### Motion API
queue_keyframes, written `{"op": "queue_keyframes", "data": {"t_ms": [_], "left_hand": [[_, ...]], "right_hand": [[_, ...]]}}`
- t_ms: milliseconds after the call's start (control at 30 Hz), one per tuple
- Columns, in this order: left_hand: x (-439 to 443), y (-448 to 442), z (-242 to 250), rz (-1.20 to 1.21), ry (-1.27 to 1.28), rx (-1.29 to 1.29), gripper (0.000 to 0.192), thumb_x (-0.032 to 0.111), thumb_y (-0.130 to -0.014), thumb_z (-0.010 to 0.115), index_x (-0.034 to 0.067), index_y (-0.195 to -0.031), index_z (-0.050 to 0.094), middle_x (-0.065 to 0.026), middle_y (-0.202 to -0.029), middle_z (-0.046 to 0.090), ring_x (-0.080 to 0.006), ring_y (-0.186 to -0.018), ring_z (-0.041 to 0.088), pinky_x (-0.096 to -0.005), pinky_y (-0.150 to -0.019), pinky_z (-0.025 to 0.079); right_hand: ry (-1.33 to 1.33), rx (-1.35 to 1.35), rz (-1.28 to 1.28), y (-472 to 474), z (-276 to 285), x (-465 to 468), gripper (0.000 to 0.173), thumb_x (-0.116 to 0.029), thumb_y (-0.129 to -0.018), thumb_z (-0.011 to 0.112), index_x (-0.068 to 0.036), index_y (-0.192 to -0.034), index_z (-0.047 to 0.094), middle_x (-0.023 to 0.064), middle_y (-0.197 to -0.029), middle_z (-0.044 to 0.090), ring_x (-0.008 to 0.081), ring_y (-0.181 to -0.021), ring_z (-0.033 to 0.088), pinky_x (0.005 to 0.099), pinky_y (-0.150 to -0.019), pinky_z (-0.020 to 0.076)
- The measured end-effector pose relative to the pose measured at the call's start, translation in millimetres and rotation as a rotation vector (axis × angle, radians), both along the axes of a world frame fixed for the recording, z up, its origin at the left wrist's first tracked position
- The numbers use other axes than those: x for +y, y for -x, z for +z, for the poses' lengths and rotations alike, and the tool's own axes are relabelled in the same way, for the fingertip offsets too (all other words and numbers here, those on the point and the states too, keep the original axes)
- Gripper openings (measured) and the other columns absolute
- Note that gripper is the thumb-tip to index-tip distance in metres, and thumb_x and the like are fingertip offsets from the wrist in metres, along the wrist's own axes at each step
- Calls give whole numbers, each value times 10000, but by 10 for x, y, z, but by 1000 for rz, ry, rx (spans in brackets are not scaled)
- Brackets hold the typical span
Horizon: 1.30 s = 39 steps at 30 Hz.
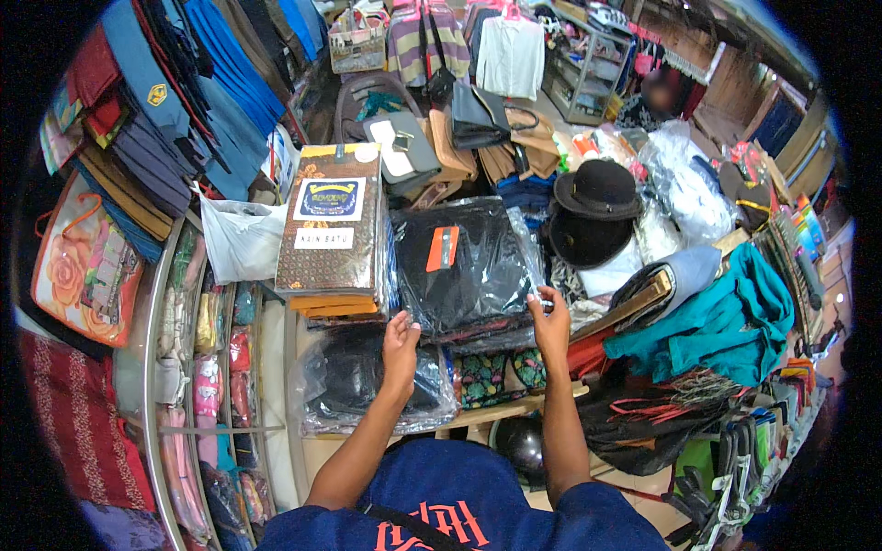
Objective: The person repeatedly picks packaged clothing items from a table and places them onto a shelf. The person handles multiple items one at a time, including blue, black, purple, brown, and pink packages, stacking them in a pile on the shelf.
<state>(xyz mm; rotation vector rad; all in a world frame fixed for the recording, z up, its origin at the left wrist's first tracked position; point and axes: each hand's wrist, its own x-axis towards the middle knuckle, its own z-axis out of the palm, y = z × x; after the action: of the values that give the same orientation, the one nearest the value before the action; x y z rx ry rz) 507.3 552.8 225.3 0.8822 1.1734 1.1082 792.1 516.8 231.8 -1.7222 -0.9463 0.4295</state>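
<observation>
A flat black folded garment in clear plastic [475, 275], bearing an orange tag [442, 248], lies on a pile of similar packs before me. My right hand [552, 327] pinches the plastic at its lower right edge between thumb and fingers. Close to the lower left corner is my left hand [400, 355], its fingers curled upward; whether they grip the film is unclear. Another bagged black garment [344, 375] lies below, nearer my body. Left of the pile rises a stack of packaged brown patterned cloth [331, 262] with printed labels.
Black hats [598, 189] and a teal garment [716, 317] lie to the right. Handbags [482, 117] stand behind the pile. A white plastic bag [244, 237] sits at left, beside a glass display case [207, 386]. Farther back, at right, is a person [644, 107].
</observation>
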Motion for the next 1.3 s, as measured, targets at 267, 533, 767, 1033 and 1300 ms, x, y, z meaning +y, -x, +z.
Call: {"op": "queue_keyframes", "data": {"t_ms": [267,533,767,1033,1300], "left_hand": [[194,-220,31,98,49,-21,692,214,-947,721,-24,-1479,349,-216,-1482,443,-272,-1376,449,-377,-1160,336],[574,-249,-190,17,165,-26,719,137,-896,696,-12,-1511,354,-196,-1467,490,-269,-1351,475,-366,-1133,348],[672,-239,-66,13,152,-55,817,-30,-805,534,-2,-1581,280,-147,-1429,528,-243,-1260,523,-324,-1071,392],[476,-17,295,-467,72,-405,853,-20,-791,503,90,-1608,285,-26,-1397,549,-147,-1196,545,-302,-1028,414],[791,-175,-118,-410,60,-648,531,477,-1068,429,52,-1362,550,-112,-1231,670,-205,-1101,652,-369,-972,518]], "right_hand": [[-22,-2,73,114,230,311,284,-258,-881,769,-17,-1022,717,75,-864,712,187,-798,643,322,-762,505],[155,-152,24,63,135,491,606,-296,-783,867,18,-1228,601,170,-1027,688,260,-940,670,367,-848,521],[344,67,262,-475,-45,752,572,-41,-801,734,37,-1341,563,138,-1153,679,221,-943,641,330,-877,516],[200,779,564,-720,567,280,560,-51,-888,627,19,-1432,517,66,-1197,685,135,-1039,654,272,-921,509],[109,1032,675,-902,81,465,908,-741,-961,416,54,-1393,495,119,-1387,589,181,-1252,566,296,-1065,433]]}}
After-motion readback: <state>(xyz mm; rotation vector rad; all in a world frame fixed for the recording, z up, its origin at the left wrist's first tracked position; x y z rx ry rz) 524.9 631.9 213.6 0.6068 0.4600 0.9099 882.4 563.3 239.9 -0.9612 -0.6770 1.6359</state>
